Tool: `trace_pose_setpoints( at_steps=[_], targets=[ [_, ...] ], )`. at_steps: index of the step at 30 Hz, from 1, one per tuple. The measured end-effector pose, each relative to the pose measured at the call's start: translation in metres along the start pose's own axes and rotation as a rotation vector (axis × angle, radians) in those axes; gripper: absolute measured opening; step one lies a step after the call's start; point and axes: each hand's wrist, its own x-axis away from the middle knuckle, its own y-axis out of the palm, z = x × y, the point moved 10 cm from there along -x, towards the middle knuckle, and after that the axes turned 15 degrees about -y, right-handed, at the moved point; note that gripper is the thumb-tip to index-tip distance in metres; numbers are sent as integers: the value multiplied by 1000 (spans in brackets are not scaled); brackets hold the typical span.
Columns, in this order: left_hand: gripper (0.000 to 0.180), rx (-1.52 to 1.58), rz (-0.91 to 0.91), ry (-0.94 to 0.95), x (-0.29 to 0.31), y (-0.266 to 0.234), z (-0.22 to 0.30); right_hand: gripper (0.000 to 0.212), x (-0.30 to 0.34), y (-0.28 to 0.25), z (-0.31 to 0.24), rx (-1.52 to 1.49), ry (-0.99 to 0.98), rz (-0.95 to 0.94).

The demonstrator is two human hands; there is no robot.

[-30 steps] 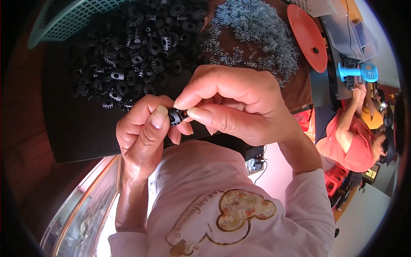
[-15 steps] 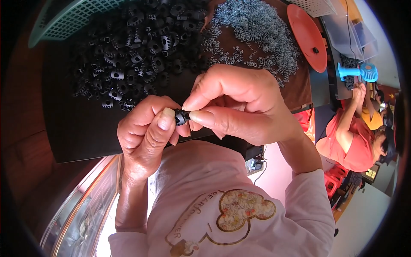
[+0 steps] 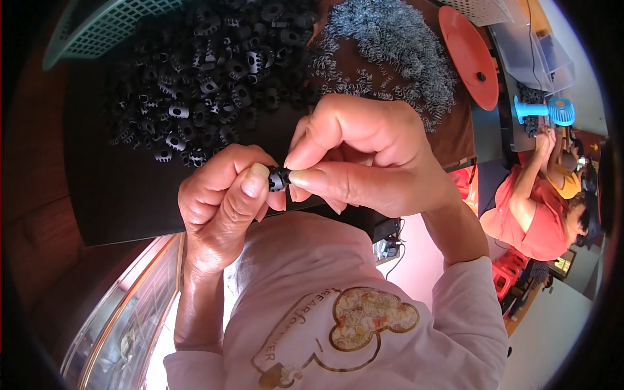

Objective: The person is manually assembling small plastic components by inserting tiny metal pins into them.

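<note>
Both hands meet just above the dark surface (image 3: 130,201), close to the person's chest. The left hand (image 3: 218,201) has its grip closed on a small black toothed plastic part (image 3: 279,178), thumb pressed against its left side. The right hand (image 3: 364,156) pinches the same part from the right with thumb and forefinger, its grip also closed on it. Behind the hands lies a heap of like black plastic parts (image 3: 208,71), and just beside it a pile of small grey metal coil springs (image 3: 390,45). A teal plastic mesh basket (image 3: 104,26) sits at the far left, a round orange plastic lid (image 3: 468,55) at the far right.
</note>
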Motion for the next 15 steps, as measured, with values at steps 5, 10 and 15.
trace_pose_setpoints(
  at_steps=[5,10,15],
  targets=[
    [32,5,20,6,1,1,1,3,-1,-1,2,5,33,2],
    [31,-42,38,8,1,0,1,4,2,-2,9,-57,107,16],
    [29,-75,78,-45,2,-5,-2,2,-3,-3,0,61,5,34]
  ],
)
